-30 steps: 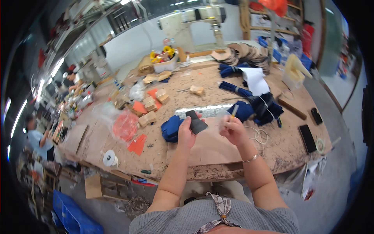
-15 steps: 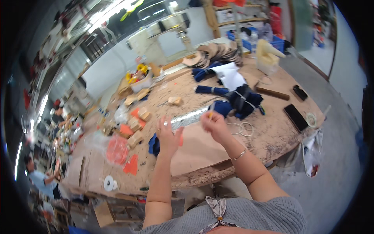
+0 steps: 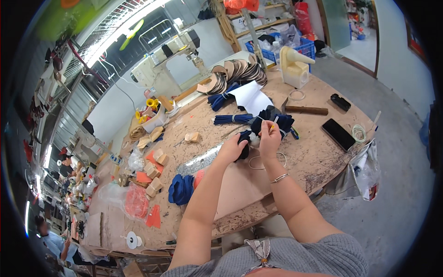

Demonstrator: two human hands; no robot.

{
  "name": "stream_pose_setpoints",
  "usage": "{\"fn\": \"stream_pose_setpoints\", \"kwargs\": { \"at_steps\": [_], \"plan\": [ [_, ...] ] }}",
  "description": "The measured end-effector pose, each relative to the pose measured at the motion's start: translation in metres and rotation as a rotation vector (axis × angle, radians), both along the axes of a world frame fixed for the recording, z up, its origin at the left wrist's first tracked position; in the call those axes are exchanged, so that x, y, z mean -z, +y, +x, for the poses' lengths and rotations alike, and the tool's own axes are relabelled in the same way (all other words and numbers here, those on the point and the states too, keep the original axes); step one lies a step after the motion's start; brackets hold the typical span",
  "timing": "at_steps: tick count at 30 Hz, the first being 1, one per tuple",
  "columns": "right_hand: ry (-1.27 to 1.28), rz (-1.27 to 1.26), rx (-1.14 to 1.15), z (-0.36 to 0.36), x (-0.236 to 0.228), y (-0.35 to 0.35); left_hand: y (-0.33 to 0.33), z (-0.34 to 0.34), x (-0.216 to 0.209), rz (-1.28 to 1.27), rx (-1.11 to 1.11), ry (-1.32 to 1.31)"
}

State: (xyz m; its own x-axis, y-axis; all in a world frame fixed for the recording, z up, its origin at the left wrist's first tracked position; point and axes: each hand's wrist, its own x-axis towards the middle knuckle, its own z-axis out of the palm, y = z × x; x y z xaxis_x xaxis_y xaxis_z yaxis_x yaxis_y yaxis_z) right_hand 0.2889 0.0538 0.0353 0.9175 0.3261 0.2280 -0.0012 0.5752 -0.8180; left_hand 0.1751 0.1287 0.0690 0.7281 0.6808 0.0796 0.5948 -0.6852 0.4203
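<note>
holding a dark navy piece [image 3: 243, 155] in the left hand [image 3: 230, 150], just off the right end of the speckled silver plate [image 3: 199, 161]; using that plate as reference for everything. left fingers are curled round the piece and cover part of it; can't tell whether it's one layer or several, or whether it touches the table [image 3: 318, 159]. looks like cloth or thin sheet: should be light, soft, floppy, not slippery, hard to break but easy to crease. i'd grip it flat near one edge, thumb above, fingers spread below, so the free side doesn't droop. right hand [image 3: 269, 139] is right of the plate, fingertips pinched on a slim yellow-tipped stick [image 3: 272, 126], mostly hidden; probably light and rigid, best pinched close to the tip. pale translucent scrap [image 3: 254, 139] shows between the hands, kind unclear, likely flimsy, so edges only. pale cord loop [image 3: 284, 161] lies right of the plate. blue stack [image 3: 181, 190] is on the near side of the plate's left end; looks soft, lift from underneath. tied navy bundle [image 3: 284, 121] and navy roll [image 3: 230, 119] are beyond the plate to the right. wooden blocks [image 3: 153, 187] are left of the plate, black phone [image 3: 339, 134] well to its right, sewing machine [image 3: 161, 76] far behind it.
</note>
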Motion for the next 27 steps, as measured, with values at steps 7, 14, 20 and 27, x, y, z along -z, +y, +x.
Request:
{"fn": "stream_pose_setpoints", "kwargs": {
  "at_steps": [7, 14, 20, 27],
  "plan": [
    [-0.025, -0.059, -0.171, -0.007, 0.008, 0.007, 0.031, -0.033, 0.030, -0.699, -0.116, -0.414],
    [-0.553, -0.294, -0.010, -0.025, 0.006, 0.006, 0.045, -0.065, 0.055, -0.939, -0.213, -0.864],
    [-0.588, -0.236, -0.343, -0.055, -0.018, -0.019, -0.020, -0.093, 0.026, -0.883, -0.121, -1.261],
    [-0.776, -0.269, -0.559, -0.102, -0.007, -0.024, -0.056, -0.108, 0.050, -0.270, -0.009, -1.057]
  ]
}}
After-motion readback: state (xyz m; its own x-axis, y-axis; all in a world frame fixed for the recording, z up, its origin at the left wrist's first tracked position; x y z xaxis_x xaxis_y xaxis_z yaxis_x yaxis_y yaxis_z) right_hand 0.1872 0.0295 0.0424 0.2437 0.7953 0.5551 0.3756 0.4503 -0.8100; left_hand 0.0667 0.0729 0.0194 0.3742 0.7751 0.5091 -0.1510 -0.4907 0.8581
